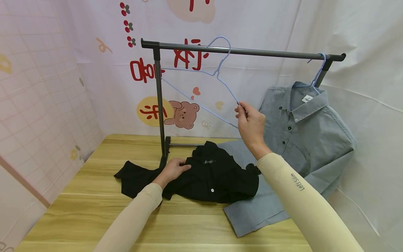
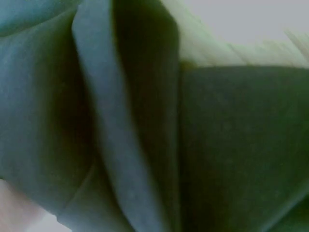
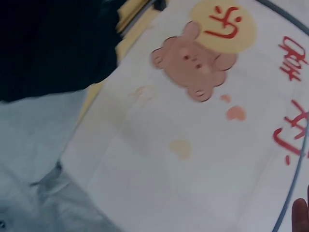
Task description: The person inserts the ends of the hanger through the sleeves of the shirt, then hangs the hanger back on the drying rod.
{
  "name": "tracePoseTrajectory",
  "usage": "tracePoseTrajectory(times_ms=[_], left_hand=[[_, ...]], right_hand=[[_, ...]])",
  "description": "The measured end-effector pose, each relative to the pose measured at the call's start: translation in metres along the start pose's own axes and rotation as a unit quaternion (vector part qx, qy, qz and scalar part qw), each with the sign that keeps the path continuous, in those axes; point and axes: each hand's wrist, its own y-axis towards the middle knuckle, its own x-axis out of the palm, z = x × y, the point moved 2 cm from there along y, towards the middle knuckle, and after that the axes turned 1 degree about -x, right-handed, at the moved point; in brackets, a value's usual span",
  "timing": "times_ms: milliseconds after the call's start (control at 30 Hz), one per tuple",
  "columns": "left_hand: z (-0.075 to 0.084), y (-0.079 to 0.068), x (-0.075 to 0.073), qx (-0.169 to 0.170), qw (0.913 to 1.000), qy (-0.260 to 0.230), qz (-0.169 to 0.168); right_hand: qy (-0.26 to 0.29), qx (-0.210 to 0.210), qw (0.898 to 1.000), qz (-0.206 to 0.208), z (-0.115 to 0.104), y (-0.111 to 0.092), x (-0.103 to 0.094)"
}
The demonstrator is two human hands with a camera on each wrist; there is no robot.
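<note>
My right hand (image 1: 252, 124) is raised and pinches a thin light-blue clothes hanger (image 1: 229, 89) near its right shoulder. The hanger's hook overlaps the rail of the rack, and its body slants out to the left. In the right wrist view, a curved length of the hanger (image 3: 292, 186) runs down the right edge, beside a fingertip (image 3: 300, 216). Lower down, my left hand (image 1: 171, 171) grips the black shirt (image 1: 220, 176), which lies crumpled on the table with a white button showing. Dark folds of the shirt (image 2: 130, 121) fill most of the left wrist view.
A dark metal clothes rack (image 1: 252, 52) stands on the wooden table (image 1: 91, 206). From its right end hangs a grey-blue shirt (image 1: 302, 136) on another hanger, with one sleeve spread over the table under the black shirt. Behind is a printed white cloth (image 1: 119, 91).
</note>
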Motion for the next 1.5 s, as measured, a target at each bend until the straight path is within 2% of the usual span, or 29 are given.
tracePoseTrajectory(times_ms=[133,267,433,767,1133,1500], left_hand=[[0.001,0.0,-0.001,-0.001,0.9999,-0.013,0.002],[0.001,0.0,-0.001,-0.003,0.9997,-0.022,0.0],[0.0,0.0,-0.002,-0.001,0.9994,-0.033,-0.003],[0.0,0.0,-0.002,-0.005,0.9993,-0.037,-0.004],[-0.001,0.0,-0.002,-0.014,0.9992,-0.037,0.008],[0.003,-0.002,-0.004,-0.011,0.9989,-0.046,0.009]], right_hand=[[-0.037,-0.054,0.998,0.009,0.022,-0.014,-0.022],[-0.086,-0.105,0.991,0.004,0.045,-0.029,-0.044],[-0.135,-0.114,0.984,-0.024,0.07,-0.049,-0.068],[-0.185,-0.139,0.969,-0.084,0.105,-0.077,-0.103],[-0.193,-0.187,0.955,-0.125,0.124,-0.089,-0.123],[-0.177,-0.156,0.957,-0.171,0.135,-0.095,-0.125]])
